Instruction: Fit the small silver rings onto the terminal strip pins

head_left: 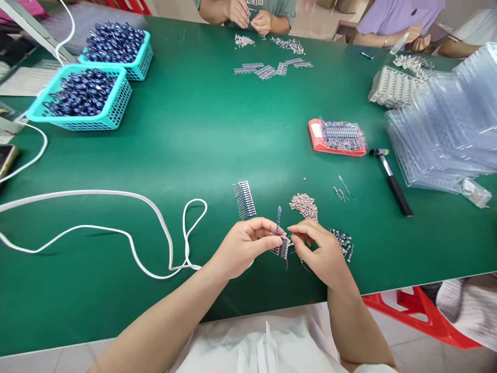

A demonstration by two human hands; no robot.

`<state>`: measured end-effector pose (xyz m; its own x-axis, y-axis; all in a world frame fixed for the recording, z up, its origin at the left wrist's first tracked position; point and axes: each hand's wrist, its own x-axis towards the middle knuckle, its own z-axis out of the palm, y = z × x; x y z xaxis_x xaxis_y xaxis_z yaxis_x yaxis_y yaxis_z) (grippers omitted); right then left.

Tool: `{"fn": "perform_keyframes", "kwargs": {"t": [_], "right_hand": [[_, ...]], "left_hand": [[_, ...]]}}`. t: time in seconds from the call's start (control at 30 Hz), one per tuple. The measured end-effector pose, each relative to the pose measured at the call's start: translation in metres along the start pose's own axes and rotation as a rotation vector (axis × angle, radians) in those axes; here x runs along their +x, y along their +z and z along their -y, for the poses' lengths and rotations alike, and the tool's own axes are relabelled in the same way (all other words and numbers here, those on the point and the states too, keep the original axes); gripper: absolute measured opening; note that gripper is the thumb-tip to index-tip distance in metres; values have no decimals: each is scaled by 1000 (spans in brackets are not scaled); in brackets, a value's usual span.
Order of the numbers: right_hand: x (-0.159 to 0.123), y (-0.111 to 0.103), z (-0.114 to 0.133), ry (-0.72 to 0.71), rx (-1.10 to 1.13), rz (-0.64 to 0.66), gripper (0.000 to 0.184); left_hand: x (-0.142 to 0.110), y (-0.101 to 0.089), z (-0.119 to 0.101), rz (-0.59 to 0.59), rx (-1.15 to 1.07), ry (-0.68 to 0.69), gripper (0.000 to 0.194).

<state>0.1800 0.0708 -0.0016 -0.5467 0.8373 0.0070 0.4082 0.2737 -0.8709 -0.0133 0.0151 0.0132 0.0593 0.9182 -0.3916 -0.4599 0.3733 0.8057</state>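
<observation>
My left hand (250,243) pinches a small dark comb-like strip of parts with thin wire legs (284,247); a narrow blue strip (278,220) stands up from between its fingers. Close against its right side, the fingertips of my right hand (318,248) are closed together at the strip's edge; what they grip is too small to make out. Just beyond is a heap of small pinkish ring-shaped pieces (305,206). Loose small parts with metal ends (344,242) lie partly hidden beside my right hand. Another comb-like strip with wire legs (245,199) rests flat beyond my left hand.
A hammer (396,187), a red-wrapped bundle of strips (337,137) and stacked clear plastic trays (446,124) are to the right. White cable (155,207) loops at left, before turquoise baskets (112,116) of dark glossy pieces. Co-workers' hands (250,18) work across the green table (186,140).
</observation>
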Motion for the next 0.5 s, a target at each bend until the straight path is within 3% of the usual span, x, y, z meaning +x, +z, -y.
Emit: {"fn": "perform_keyframes", "kwargs": {"t": [0.27, 0.5], "right_hand": [[-4, -6, 2, -7, 466, 109, 10], [-3, -8, 2, 31, 595, 189, 9]], "left_hand": [[-6, 5, 5, 50, 39, 76, 9], [-10, 6, 8, 58, 126, 105, 9]]}}
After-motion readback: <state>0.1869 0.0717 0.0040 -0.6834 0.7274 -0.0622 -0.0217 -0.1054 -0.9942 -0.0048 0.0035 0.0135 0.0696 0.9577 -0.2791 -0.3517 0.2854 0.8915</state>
